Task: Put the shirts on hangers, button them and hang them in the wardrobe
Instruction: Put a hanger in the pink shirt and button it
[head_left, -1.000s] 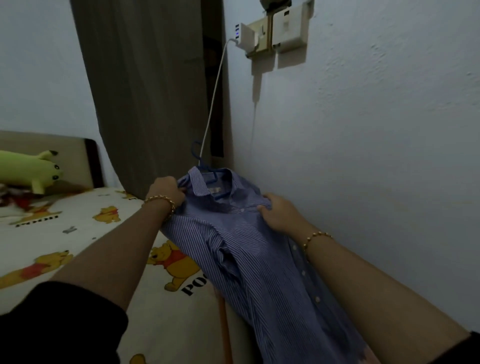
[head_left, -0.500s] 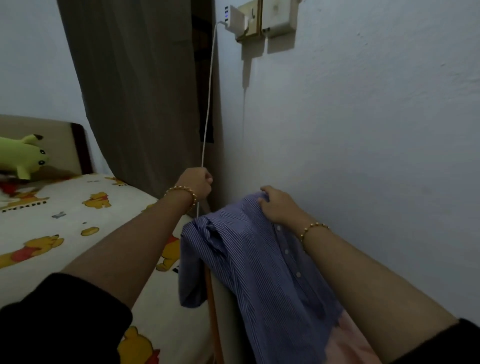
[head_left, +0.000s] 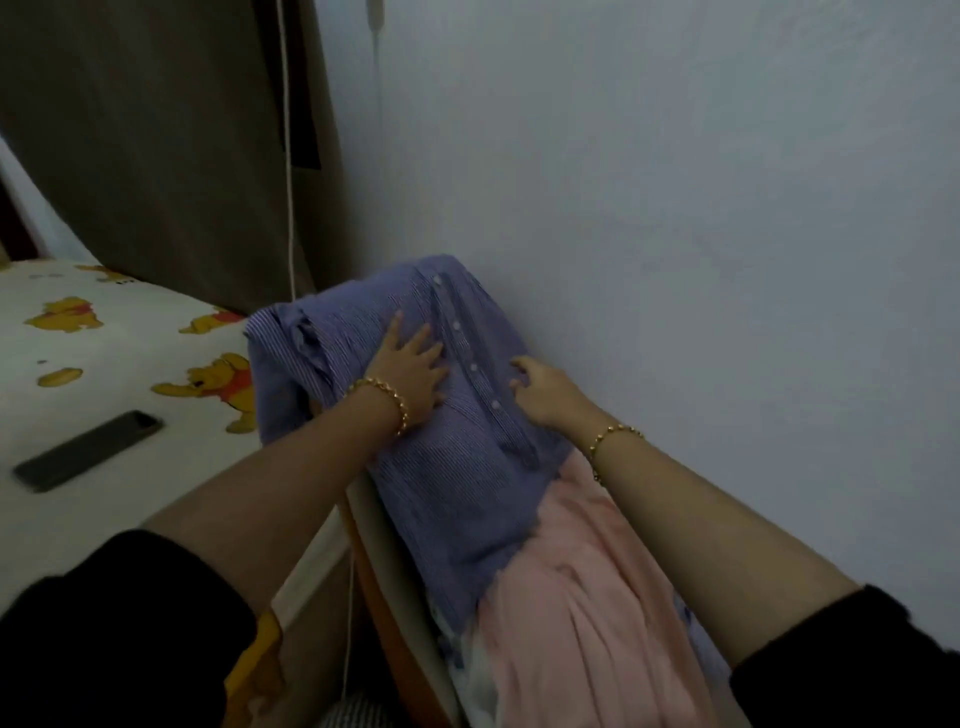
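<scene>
The blue striped shirt (head_left: 457, 467) lay in the middle of the frame, draped front-up over the top of a pale upright panel (head_left: 395, 551). Its row of white buttons (head_left: 474, 367) ran diagonally from upper left to lower right. One bunched part hung down over the panel's left side, toward the bed.

The left hand (head_left: 413, 376) lay flat on the shirt just left of the button row, fingers straight and spread, pressing on the cloth and gripping nothing. The right hand (head_left: 543, 392) sat just right of the buttons, thumb and fingers curled into the fabric and grasping a fold of the shirt front. Each wrist wore a gold bead bracelet (head_left: 387, 397), and black sleeves (head_left: 104, 639) covered both upper arms at the bottom corners.

A pink garment (head_left: 571, 597) lay below the shirt, its top edge tucked under the shirt's hem, and ran down to the bottom edge of the frame.

A plain pale wall (head_left: 675, 208) filled the right and upper right, close beside the shirt. The bed (head_left: 130, 499) stood at the left, with a white sheet printed with yellow cartoon bears. A dark phone (head_left: 88, 449) lay on the sheet, well apart from the shirt. A brown curtain (head_left: 156, 130) hung in the upper left, and a white cable (head_left: 289, 182) dropped in front of it toward the shirt's top edge.
</scene>
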